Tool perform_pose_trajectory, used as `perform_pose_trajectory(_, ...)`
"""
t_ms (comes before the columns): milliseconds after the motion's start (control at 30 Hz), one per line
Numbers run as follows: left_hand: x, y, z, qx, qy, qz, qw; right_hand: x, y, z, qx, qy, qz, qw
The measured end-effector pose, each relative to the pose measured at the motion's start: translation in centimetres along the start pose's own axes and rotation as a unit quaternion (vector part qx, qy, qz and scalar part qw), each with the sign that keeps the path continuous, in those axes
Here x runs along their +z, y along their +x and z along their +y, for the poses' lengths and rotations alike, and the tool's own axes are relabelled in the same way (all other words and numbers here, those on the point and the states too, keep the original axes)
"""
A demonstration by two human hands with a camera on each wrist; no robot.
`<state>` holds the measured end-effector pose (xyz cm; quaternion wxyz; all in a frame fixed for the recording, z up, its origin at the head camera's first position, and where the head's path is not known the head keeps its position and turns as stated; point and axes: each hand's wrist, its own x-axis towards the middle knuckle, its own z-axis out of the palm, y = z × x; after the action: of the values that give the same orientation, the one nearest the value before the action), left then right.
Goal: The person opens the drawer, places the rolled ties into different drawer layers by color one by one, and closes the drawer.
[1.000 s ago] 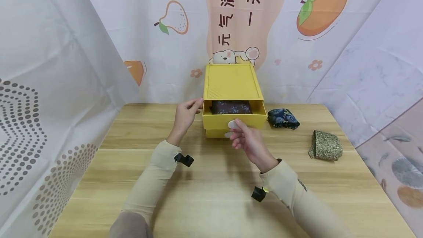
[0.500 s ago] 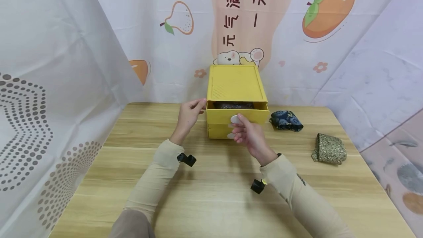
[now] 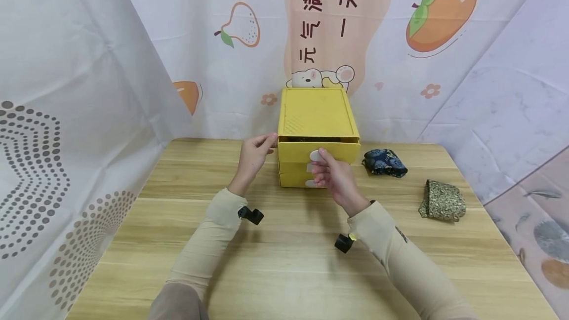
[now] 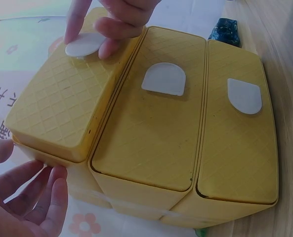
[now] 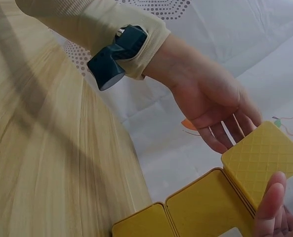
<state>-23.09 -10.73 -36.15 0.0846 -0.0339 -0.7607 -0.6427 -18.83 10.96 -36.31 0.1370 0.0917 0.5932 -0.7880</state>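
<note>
A yellow three-drawer box (image 3: 316, 111) stands at the back middle of the wooden table (image 3: 284, 251). Its top drawer (image 3: 329, 150) sticks out only slightly, with a thin dark gap above the front. My right hand (image 3: 321, 158) pinches the white tab (image 3: 314, 154) on that drawer front; the left wrist view shows its fingers (image 4: 103, 30) on the tab (image 4: 84, 44). My left hand (image 3: 266, 141) lies with straight fingers against the box's left side, as the right wrist view also shows for the left hand (image 5: 220, 116) and the box (image 5: 262, 160). The two lower drawers (image 4: 186, 133) are closed.
A dark blue floral cloth bundle (image 3: 383, 162) lies just right of the box, and an olive patterned bundle (image 3: 442, 200) lies further right near the table edge. Printed fabric walls close in the back and both sides.
The top drawer has slid into the box, hiding the dark floral cloth inside it. My right hand moved forward with the tab. My left hand stayed against the box's side.
</note>
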Motion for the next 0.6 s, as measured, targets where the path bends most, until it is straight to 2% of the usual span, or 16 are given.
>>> perform_pose_trajectory(600, 0.0, -0.1, 0.0, 0.000, 0.007, -0.004, 1.0000, 0.0, 1.2, -0.2, -0.004, 0.000, -0.010, 1.000)
